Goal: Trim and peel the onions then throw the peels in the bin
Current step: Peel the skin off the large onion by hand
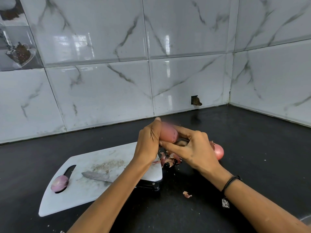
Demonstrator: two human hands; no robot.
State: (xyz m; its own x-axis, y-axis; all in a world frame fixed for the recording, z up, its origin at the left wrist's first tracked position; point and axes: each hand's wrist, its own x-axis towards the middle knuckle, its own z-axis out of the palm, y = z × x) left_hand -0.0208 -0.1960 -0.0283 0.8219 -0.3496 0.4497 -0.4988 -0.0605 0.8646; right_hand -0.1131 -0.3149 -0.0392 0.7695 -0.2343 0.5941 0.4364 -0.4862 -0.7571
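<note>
Holding a red onion (168, 134) above the black table (252, 148), the left hand (149, 145) closes around its left end, with the thumb lying over the top. The right hand (196, 148) meets it from the other side: its fingers (170, 145) press against the right end and the underside of the onion, so this grip is also closed on the same onion. The onion is blurred, and it sits between the two hands, over the far right corner of the white cutting board (94, 167).

Under the hands, a small heap of onion peels (170, 159) lies on the table just beside the board edge. One single peel piece (187, 194) lies apart, nearer to the camera. A second unpeeled onion (218, 151) rests on the table behind the right hand, partly hidden. A peeled onion (59, 183) sits on the board at its handle slot. A knife (97, 176) lies on the board, its handle partly hidden by the left forearm.
</note>
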